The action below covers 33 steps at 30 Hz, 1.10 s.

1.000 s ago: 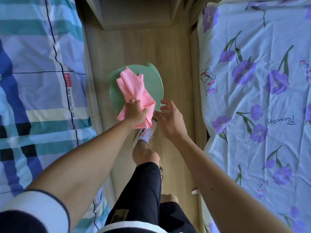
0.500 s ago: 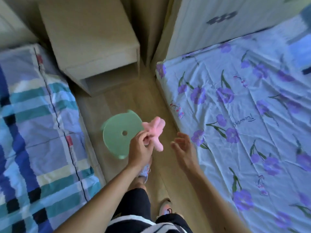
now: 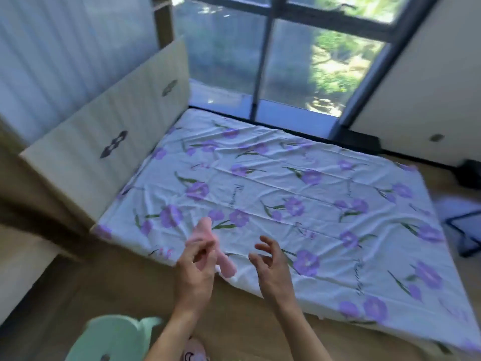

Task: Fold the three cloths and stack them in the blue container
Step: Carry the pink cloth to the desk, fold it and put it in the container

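Note:
My left hand (image 3: 195,267) grips a bunched pink cloth (image 3: 205,231), held up in the air over the near left corner of the bed. Part of the cloth sticks up above my fingers and part hangs below them. My right hand (image 3: 269,267) hovers just to the right of it, fingers curled and apart, holding nothing. At the far right edge, on the floor, lies a dark blue-rimmed thing (image 3: 466,230) that may be the blue container; motion blur hides its shape. No other cloths are in view.
The bed with a white sheet printed with purple flowers (image 3: 299,199) fills the middle. Its pale wooden headboard (image 3: 112,142) stands at the left. A green stool (image 3: 114,340) sits on the wooden floor below my left arm. A large window is behind.
My view has swung up from the floor and stool to the bed and window. My left hand lifted the pink cloth off the green stool and carried it over the bed's corner. My right hand followed.

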Tool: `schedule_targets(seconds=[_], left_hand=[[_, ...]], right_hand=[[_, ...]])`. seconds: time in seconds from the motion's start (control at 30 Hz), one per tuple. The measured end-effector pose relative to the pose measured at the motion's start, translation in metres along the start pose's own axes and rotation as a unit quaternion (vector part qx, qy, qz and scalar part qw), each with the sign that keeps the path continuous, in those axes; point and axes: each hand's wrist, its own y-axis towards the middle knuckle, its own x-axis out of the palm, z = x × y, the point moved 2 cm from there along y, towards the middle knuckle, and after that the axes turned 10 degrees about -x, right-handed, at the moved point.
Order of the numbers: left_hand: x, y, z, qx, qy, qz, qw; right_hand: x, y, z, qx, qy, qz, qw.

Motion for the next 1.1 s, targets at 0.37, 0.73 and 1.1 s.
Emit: schedule_targets(seconds=[0.37,0.73,1.1], left_hand=[[0.185,-0.115,0.135,0.12,0.018,-0.207,0.971],[0.371,-0.28,0.173,0.178,0.04,-0.388,0.903],[0.568,-0.434,0.173,0.209,0.091,-0.626,0.746]], right_hand=[[-0.234,-0.044,0.003,-0.043,0.099,0.216,0.97],[-0.437,-0.165,0.07,-0.045,0.162,0.423,0.89],[-0.6,-0.299,0.128,-0.026,0.151,0.688,0.71]])
